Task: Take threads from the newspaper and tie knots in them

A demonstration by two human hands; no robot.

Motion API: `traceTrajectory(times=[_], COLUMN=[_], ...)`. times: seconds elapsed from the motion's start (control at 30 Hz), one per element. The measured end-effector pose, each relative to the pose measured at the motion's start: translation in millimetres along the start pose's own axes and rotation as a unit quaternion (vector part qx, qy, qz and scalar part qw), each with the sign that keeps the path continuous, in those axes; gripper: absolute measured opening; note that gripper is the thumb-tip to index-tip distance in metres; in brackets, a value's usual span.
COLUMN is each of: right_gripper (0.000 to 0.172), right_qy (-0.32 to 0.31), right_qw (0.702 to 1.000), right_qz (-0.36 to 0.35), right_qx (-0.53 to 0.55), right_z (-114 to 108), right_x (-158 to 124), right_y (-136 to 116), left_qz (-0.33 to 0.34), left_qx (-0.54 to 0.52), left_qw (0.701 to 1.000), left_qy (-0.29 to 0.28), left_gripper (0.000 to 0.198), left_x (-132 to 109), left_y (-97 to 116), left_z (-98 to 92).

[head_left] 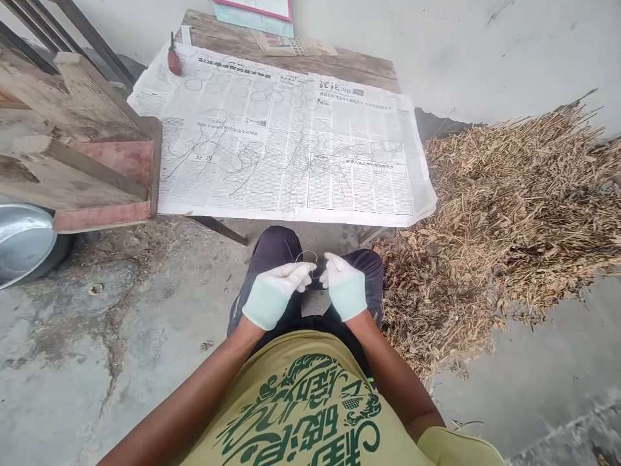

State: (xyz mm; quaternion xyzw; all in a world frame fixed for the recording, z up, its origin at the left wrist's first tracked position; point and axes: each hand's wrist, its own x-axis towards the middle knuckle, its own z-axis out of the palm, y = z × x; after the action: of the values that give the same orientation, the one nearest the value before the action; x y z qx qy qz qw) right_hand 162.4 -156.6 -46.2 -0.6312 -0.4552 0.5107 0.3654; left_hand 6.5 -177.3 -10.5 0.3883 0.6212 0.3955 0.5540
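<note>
Both hands wear white gloves with pale green cuffs and meet above my lap, in front of the table. My left hand (277, 289) is closed, its thumb and fingers pinching a thin wire (307, 252) bent into a small loop. Just to the right, my right hand (345, 286) has its fingers drawn together at the wire's other side; its exact grip is hard to make out. Newspaper sheets (286, 200) cover the table ahead. Several wire rings (193, 85) lie along their far part, and loose, curled wire lengths (250, 155) lie nearer me.
A dark red, pear-shaped object (174, 63) rests at the newspaper's far left corner. Left stand a wooden frame (97, 175) and a metal basin (24, 239). Dry stalks (524, 213) are heaped on the right. A pink-edged board (257, 10) is at the back.
</note>
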Motion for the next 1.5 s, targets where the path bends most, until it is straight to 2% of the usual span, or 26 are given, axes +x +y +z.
traceTrajectory(times=[0.23,0.4,0.5,0.63,0.73,0.8,0.9,0.97,1.03,1.13,1.27,1.4,1.5], right_gripper=[0.037,0.036,0.034,0.032,0.031,0.028,0.028,0.031,0.035,0.042,0.044,0.044,0.044], right_qy=[-0.052,-0.086,-0.126,-0.180,-0.238,-0.266,-0.257,-0.228,-0.203,-0.192,-0.186,-0.198,-0.193], right_qw=[0.992,0.992,0.987,0.960,0.926,0.918,0.949,0.972,0.977,0.955,0.932,0.912,0.916], right_qz=[-0.081,-0.060,-0.062,-0.144,-0.208,-0.206,-0.108,-0.033,-0.005,0.005,0.036,0.053,0.049], right_qx=[-0.087,-0.073,-0.080,-0.158,-0.205,-0.209,-0.149,-0.053,0.068,0.226,0.308,0.356,0.349], right_z=[-3.0,-1.7,-3.6,-11.4,-16.8,-17.9,-16.8,-15.7,-14.0,-7.6,8.3,17.5,16.2], right_x=[2.6,4.1,1.9,-1.6,0.0,2.7,5.4,4.5,0.9,-8.5,-20.9,-22.1,-19.3], right_y=[6.3,5.8,2.6,-7.1,-14.6,-19.1,-25.4,-27.8,-26.3,-17.0,-3.0,1.5,0.1], left_qz=[0.042,0.032,0.018,0.012,0.020,0.027,0.028,0.039,0.058,0.070,0.074,0.045,0.017], left_qx=[0.052,0.039,0.036,0.034,0.034,0.038,0.031,0.011,-0.011,-0.023,-0.036,-0.106,-0.162], left_qw=[0.997,0.998,0.998,0.996,0.997,0.997,0.997,0.994,0.988,0.982,0.980,0.984,0.982], left_qy=[0.038,0.034,0.054,0.086,0.073,0.055,0.065,0.105,0.145,0.176,0.181,0.137,0.093], left_gripper=[0.040,0.037,0.035,0.032,0.032,0.032,0.032,0.033,0.034,0.036,0.037,0.037,0.039], left_x=[6.7,12.2,14.4,17.0,19.6,20.8,20.7,19.4,17.5,15.1,13.8,11.4,8.3], left_y=[5.2,7.3,8.7,5.6,-1.4,-5.8,-9.0,-8.9,-7.7,-5.0,-2.5,0.5,5.8], left_z=[-6.0,-6.4,-5.4,-4.1,-5.9,-8.0,-10.3,-10.5,-9.7,-7.0,-2.0,0.0,0.6])
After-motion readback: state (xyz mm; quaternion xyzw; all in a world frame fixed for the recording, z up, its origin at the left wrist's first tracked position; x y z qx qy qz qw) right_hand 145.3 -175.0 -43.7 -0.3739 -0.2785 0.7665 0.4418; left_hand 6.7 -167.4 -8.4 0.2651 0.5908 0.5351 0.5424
